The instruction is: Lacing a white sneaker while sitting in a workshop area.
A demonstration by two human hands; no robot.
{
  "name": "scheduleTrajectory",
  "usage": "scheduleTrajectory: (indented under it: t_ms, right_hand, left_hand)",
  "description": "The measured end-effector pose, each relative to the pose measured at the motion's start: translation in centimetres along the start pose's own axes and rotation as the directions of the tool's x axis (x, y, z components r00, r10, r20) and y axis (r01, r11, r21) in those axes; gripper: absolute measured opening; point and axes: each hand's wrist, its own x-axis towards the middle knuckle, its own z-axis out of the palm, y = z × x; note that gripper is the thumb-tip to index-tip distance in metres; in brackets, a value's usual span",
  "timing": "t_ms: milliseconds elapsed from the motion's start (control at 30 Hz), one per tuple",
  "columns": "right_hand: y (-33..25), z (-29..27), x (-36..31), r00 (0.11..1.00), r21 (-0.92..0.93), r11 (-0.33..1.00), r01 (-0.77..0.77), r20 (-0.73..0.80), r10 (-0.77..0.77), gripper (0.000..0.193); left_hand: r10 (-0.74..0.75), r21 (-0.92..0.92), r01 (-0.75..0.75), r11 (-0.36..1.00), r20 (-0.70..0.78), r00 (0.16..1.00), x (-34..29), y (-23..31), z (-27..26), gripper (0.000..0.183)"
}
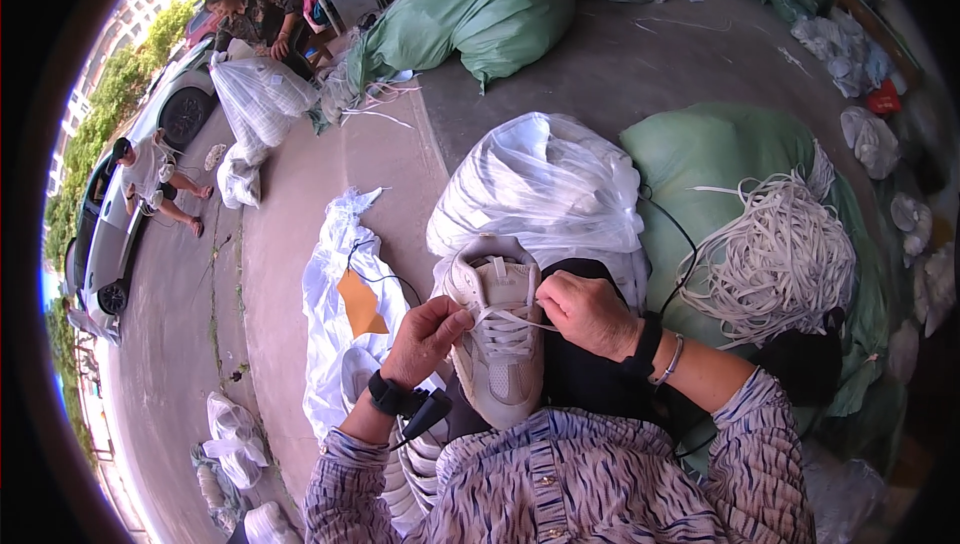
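Observation:
A pale beige sneaker point(497, 391) rests on my lap with its toe toward me. White lace runs in crossed rows up its front. My left hand point(425, 336), at the shoe's left side, is closed in a pinch on the shoelace point(515, 320) near the upper eyelets. On the other side, my right hand point(590, 316) pinches the lace's other stretch, which is drawn across the tongue. The fingertips partly hide the lace ends. Each wrist has a black strap, and a bracelet circles my right one.
To the right, a heap of loose white laces point(775, 259) lies on a green sack point(690, 144). A translucent white bag point(540, 179) stands ahead. More shoes point(415, 474) sit by my left side beside white plastic sheeting point(325, 344). Two people work farther off at left, near parked cars.

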Motion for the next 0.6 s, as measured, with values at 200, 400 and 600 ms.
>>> scheduleTrajectory:
  t_ms: [200, 400, 600]
  right_hand:
    - [-0.6, -0.8, 0.4, 0.861, 0.39, 0.769, -0.506, 0.272, 0.429, 0.005]
    - [0.0, -1.4, 0.8, 0.969, 0.22, 0.959, -0.181, 0.207, 0.135, 0.006]
    - [-0.1, -2.5, 2.2, 0.909, -0.269, 0.868, 0.417, 0.133, -0.396, 0.009]
  left_hand:
    - [-0.091, -0.023, 0.09, 0.996, -0.045, 0.995, 0.4, 0.5, 0.0, 0.023]
    - [-0.01, 0.005, 0.01, 1.0, -0.125, 0.992, 1.2, 0.8, 0.7, 0.017]
    - [0.345, 0.911, -0.211, 0.354, 0.082, 0.935, 2.2, 5.1, 1.4, 0.012]
